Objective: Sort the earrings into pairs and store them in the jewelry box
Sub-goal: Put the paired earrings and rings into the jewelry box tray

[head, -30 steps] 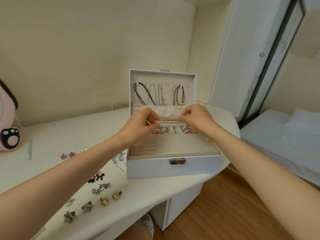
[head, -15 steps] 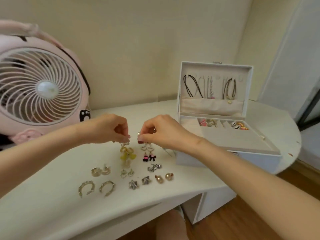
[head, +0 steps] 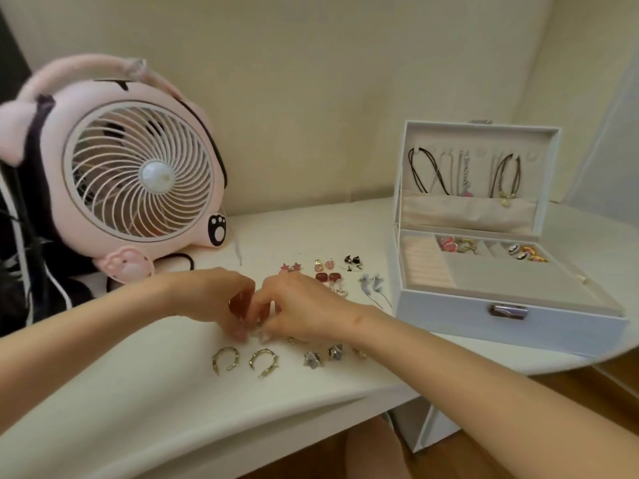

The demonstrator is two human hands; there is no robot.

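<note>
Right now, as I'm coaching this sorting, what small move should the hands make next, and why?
Probably pinch and lift the small earring where the left hand and right hand fingertips meet; the grip is unclear, and the open jewelry box has free compartments.

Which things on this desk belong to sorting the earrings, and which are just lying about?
Part of the job: gold hoops, star studs, pink star studs, red square studs, jewelry box, earrings already inside it, left hand, right hand.

Just lying about: pink fan, necklaces in the lid.
</note>
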